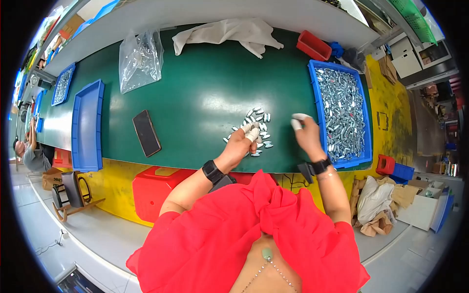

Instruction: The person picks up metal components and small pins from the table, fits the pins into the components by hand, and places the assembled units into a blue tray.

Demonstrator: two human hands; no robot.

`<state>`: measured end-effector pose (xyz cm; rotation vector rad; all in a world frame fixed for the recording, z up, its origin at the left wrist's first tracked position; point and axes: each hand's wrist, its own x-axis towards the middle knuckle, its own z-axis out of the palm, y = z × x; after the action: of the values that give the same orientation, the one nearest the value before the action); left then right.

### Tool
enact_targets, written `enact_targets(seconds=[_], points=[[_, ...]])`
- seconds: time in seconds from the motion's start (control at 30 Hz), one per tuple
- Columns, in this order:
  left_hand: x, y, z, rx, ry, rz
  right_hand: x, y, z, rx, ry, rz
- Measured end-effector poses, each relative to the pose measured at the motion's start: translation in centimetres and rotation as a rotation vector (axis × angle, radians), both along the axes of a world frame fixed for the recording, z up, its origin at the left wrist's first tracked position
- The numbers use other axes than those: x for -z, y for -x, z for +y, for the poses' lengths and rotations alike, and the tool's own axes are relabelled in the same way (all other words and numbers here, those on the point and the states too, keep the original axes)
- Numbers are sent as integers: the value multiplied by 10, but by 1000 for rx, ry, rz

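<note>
Nearest, wearing a loose red top (220, 229), with a dark band on each wrist. Reaching forward over the edge of a green table (205, 93) with both hands. Left hand (243, 138), fingertips taped white, resting among a small pile of metal parts (257, 128), fingers curled down and pinching at pieces there; whether one is actually gripped, cannot tell. Right hand (305, 131) hovering just right of the pile, taped fingers bunched together near the side of a blue tray (364, 122); anything held between them too small to make out.

Parts lying loose on the table straight ahead: short, silvery, shiny, scattered in a rough cluster. Blue tray to the right brimming with many more of the same.

Further left, a black phone (146, 133) lying flat, then an empty-looking long blue bin (88, 124). Beyond, a clear plastic bag (140, 58) holding bits of metal, a crumpled white cloth (229, 33), a small red box (313, 45).

Below the table, yellow panelling and a red crate (154, 193). Grey floor, cardboard and paper bags at the right, another person bending at far left.
</note>
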<state>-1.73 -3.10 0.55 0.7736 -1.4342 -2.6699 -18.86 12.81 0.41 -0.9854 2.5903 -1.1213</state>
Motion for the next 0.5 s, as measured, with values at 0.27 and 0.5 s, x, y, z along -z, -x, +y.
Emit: enact_targets(seconds=[0.27, 0.5], points=[[5, -14, -3, -87, -18, 45, 49, 1, -50, -167, -197, -47], [1, 0, 24, -33, 5, 56, -12, -31, -24, -121, 214, -432]])
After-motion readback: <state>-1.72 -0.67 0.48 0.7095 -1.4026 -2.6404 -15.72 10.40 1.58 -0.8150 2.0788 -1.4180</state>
